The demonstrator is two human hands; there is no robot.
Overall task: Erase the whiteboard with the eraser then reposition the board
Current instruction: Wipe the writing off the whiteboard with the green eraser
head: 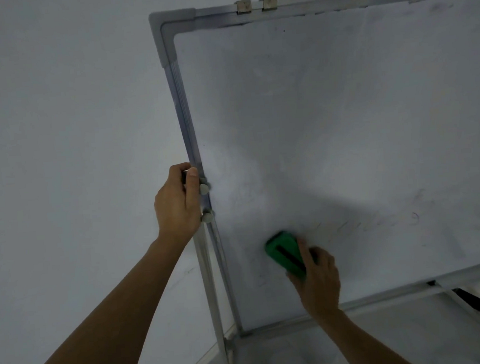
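A whiteboard (344, 130) in a grey metal frame stands on a metal stand and fills the right of the view. Faint smeared marker traces remain in its lower right part. My left hand (177, 201) grips the board's left frame edge, thumb on the front, beside two round grey knobs (206, 203). My right hand (318, 279) holds a green eraser (285, 253) and presses it flat against the lower left part of the board.
A plain pale wall (66, 138) lies to the left, close behind the board. Two metal clips (256, 5) sit on the top frame. The stand's legs (214, 313) reach a light tiled floor (361, 350) below; dark bars show at the lower right.
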